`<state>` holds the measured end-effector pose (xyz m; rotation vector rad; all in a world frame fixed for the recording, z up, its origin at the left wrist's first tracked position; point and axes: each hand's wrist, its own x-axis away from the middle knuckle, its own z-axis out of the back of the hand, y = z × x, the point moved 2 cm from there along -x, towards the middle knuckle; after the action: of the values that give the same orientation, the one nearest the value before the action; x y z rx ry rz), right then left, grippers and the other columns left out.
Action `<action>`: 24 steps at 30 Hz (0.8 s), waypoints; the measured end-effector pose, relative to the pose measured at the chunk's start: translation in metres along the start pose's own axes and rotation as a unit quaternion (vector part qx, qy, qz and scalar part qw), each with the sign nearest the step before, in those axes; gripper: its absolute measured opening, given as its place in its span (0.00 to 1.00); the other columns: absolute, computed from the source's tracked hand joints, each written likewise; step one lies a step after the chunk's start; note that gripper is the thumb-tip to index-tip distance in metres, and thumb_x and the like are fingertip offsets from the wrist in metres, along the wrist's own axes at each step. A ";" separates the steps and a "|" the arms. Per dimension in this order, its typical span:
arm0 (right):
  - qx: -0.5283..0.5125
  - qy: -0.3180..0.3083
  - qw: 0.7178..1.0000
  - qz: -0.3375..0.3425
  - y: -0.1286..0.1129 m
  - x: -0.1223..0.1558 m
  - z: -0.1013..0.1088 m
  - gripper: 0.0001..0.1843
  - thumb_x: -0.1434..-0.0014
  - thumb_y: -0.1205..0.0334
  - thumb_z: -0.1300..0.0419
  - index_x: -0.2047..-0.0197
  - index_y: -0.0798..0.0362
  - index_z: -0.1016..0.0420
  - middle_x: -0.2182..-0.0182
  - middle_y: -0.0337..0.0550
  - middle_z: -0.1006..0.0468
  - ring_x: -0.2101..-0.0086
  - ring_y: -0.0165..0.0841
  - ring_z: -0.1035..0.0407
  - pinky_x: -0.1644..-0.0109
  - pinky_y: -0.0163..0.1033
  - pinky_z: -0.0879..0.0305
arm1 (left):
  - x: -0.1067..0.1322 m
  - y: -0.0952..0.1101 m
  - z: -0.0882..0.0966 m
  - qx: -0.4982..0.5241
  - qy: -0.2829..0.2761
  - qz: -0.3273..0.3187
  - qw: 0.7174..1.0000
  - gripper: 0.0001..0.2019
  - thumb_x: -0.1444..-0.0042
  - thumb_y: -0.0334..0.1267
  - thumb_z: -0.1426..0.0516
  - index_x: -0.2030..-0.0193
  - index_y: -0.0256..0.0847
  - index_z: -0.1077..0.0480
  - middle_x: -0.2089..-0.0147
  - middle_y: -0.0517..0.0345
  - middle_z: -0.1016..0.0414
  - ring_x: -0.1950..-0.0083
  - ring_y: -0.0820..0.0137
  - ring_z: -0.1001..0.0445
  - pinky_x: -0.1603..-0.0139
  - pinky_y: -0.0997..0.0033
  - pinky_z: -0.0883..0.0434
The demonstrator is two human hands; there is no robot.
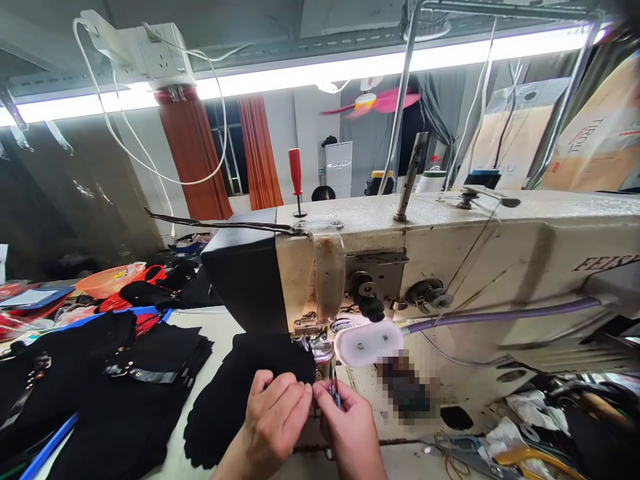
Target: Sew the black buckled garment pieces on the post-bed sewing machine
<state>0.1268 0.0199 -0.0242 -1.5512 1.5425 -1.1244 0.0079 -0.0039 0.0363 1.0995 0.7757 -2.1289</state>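
My left hand (pixel 280 413) is closed, its fingertips pinching the right edge of a black fabric piece (pixel 225 393) that lies on the sewing machine bed. Close beside it, my right hand (pixel 350 420) grips small metal thread snips (pixel 333 383), blades pointing up. The fingertips of both hands nearly meet just in front of the needle area. Above them stands the white sewing machine (pixel 475 260), with an oval lamp (pixel 367 343) glowing by the needle. My fingers partly hide the fabric edge and the snips' handles.
Stacked black fabric pieces with metal buckles (pixel 140 373) lie at left, near an orange basket (pixel 107 280). Scissors with yellow handles (pixel 530 460) and scraps sit at lower right. A red-handled screwdriver (pixel 295 175) stands on the machine top; white cables (pixel 150 173) hang above.
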 end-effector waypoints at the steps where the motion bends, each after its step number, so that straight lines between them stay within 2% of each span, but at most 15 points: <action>1: 0.005 -0.001 1.000 -0.005 0.000 -0.001 -0.001 0.18 0.58 0.48 0.30 0.76 0.57 0.23 0.86 0.32 0.37 0.84 0.25 0.46 0.82 0.31 0.46 | 0.001 0.000 0.000 -0.001 0.006 0.000 1.000 0.06 0.40 0.25 0.47 0.62 0.31 0.27 0.70 0.56 0.23 0.65 0.70 0.26 0.65 0.66 0.42; 4: 0.002 0.029 0.999 0.011 -0.001 0.000 -0.005 0.17 0.59 0.50 0.30 0.77 0.56 0.24 0.85 0.33 0.34 0.83 0.26 0.44 0.80 0.32 0.45 | 0.005 0.000 -0.003 0.003 0.039 0.073 0.997 0.06 0.40 0.27 0.46 0.64 0.36 0.28 0.69 0.58 0.23 0.63 0.69 0.26 0.60 0.65 0.40; 6: 0.000 0.063 0.997 0.035 -0.001 0.001 -0.009 0.17 0.60 0.51 0.31 0.77 0.56 0.26 0.84 0.36 0.31 0.81 0.29 0.39 0.75 0.34 0.40 | 0.007 0.001 -0.008 -0.002 0.048 0.160 0.986 0.04 0.40 0.32 0.45 0.61 0.37 0.28 0.63 0.53 0.22 0.58 0.65 0.26 0.55 0.62 0.38; 8: 0.012 0.082 0.995 0.047 -0.001 0.003 -0.012 0.17 0.60 0.50 0.32 0.77 0.57 0.26 0.82 0.38 0.28 0.78 0.31 0.37 0.72 0.35 0.39 | 0.007 0.003 -0.015 -0.018 0.041 0.223 0.974 0.09 0.38 0.37 0.46 0.56 0.36 0.29 0.56 0.47 0.23 0.53 0.62 0.26 0.52 0.60 0.37; 11: 0.024 0.086 0.995 0.042 -0.003 0.003 -0.015 0.17 0.59 0.50 0.33 0.77 0.57 0.26 0.83 0.37 0.29 0.79 0.30 0.39 0.73 0.35 0.41 | 0.003 0.004 -0.023 -0.038 0.047 0.254 0.965 0.12 0.35 0.40 0.51 0.56 0.37 0.29 0.55 0.46 0.24 0.53 0.60 0.27 0.54 0.59 0.38; 15: 0.033 0.092 0.994 0.050 -0.007 0.004 -0.017 0.16 0.60 0.51 0.32 0.79 0.56 0.27 0.85 0.34 0.33 0.81 0.28 0.42 0.76 0.33 0.43 | 0.000 -0.003 -0.022 -0.021 0.060 0.216 0.974 0.13 0.35 0.34 0.54 0.60 0.36 0.28 0.61 0.49 0.23 0.56 0.61 0.26 0.54 0.59 0.38; 19: 0.017 0.099 0.994 0.043 -0.002 0.005 -0.018 0.19 0.61 0.48 0.30 0.79 0.55 0.27 0.86 0.33 0.36 0.82 0.28 0.42 0.80 0.33 0.45 | -0.002 -0.014 -0.013 -0.034 0.030 0.121 0.992 0.14 0.39 0.25 0.53 0.58 0.34 0.27 0.61 0.50 0.21 0.58 0.64 0.25 0.54 0.61 0.36; 22: -0.002 0.099 0.995 0.028 0.004 0.004 -0.018 0.20 0.61 0.46 0.30 0.78 0.55 0.27 0.87 0.32 0.37 0.84 0.27 0.44 0.83 0.32 0.47 | -0.005 -0.018 -0.009 -0.040 0.027 0.058 0.997 0.13 0.39 0.24 0.52 0.59 0.32 0.26 0.62 0.49 0.21 0.60 0.64 0.25 0.59 0.64 0.34; 24: -0.008 0.100 0.995 0.026 0.007 0.003 -0.018 0.20 0.62 0.46 0.30 0.79 0.55 0.26 0.87 0.32 0.38 0.84 0.26 0.45 0.83 0.32 0.48 | -0.006 -0.019 -0.009 -0.038 0.032 0.045 0.998 0.12 0.39 0.24 0.51 0.60 0.31 0.26 0.63 0.48 0.20 0.61 0.64 0.25 0.61 0.64 0.33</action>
<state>0.1077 0.0183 -0.0230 -1.4366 1.7161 -1.2725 0.0016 0.0164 0.0411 1.1457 0.8131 -1.9818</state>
